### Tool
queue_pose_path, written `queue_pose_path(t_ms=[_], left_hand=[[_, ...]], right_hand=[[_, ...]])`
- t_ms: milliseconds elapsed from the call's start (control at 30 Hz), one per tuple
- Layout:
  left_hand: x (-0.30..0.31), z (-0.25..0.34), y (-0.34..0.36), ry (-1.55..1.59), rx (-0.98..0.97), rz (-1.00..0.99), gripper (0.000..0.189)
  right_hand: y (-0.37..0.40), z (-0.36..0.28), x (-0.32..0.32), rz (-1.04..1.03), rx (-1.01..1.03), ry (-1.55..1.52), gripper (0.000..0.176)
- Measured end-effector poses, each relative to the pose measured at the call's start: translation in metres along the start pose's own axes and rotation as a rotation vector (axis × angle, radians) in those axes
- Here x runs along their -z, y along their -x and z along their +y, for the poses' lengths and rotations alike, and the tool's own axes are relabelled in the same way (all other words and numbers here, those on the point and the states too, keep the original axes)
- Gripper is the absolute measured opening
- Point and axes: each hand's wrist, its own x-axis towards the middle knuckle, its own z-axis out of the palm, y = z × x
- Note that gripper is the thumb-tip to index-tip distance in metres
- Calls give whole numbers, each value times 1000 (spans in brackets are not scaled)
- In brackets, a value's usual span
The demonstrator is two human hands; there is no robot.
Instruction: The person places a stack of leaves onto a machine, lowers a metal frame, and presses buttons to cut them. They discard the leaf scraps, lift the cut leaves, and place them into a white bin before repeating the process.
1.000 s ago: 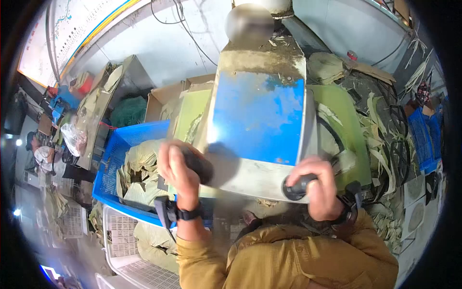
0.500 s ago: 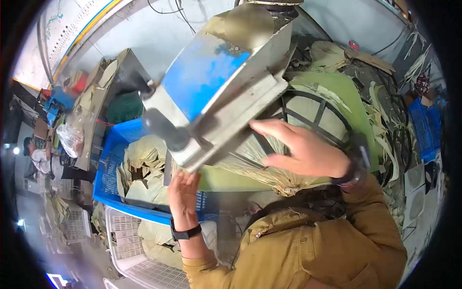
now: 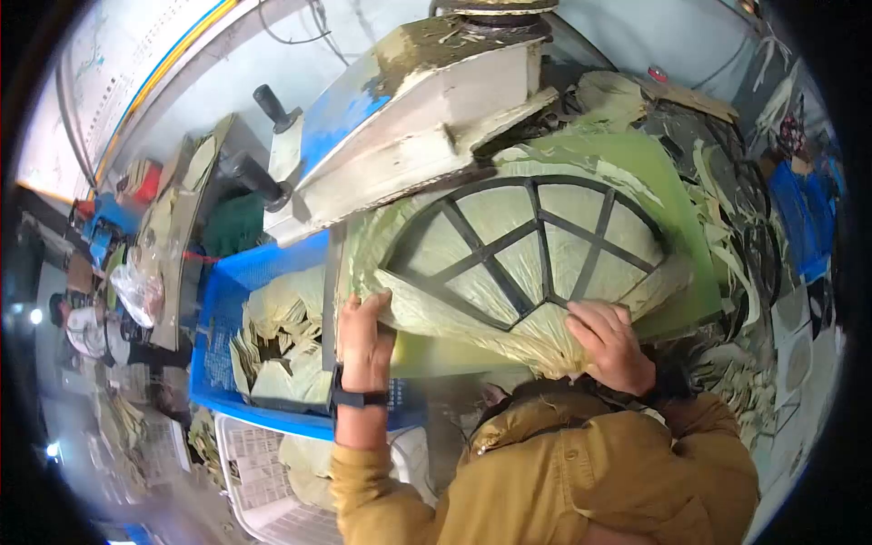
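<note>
A black fan-shaped cutting die (image 3: 492, 238), divided by crossing bars, lies on a pale green pleated palm leaf (image 3: 436, 331). Beneath the leaf is a green cutting board (image 3: 668, 191). My left hand (image 3: 363, 331) is closed at the leaf's left edge, fingertips up; part of its grip is hidden. By the leaf's gathered base, my right hand (image 3: 613, 345) has its fingers curled onto the leaf, close to the die's lower corner. The white and blue press arm (image 3: 409, 154), with two black handles (image 3: 259, 179), stands behind the die, away from both hands.
A blue crate (image 3: 211, 309) of cut leaf pieces sits at the left, above a white basket (image 3: 259, 454). Leaf scraps (image 3: 722, 236) line the board's right side. Another blue crate (image 3: 804, 218) is farther right. A person (image 3: 86, 327) is far off at left.
The press arm has swung back and left, uncovering the die. My right hand has moved down to the leaf's base. My left hand has risen slightly to the leaf's left edge.
</note>
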Motion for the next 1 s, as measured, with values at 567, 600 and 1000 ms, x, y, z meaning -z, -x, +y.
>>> queue_pose_path(t_ms=[567, 600, 1000], left_hand=[[-186, 18, 91, -50, -238, -693, 37], [-195, 4, 104, -78, -238, -697, 38], [-104, -105, 91, -880, -759, 1, 32]], right_hand=[[160, 131, 44, 1077, -574, -1386, 46], [225, 169, 57, 1149, -673, -956, 46], [832, 181, 247, 292, -2109, 1035, 58]])
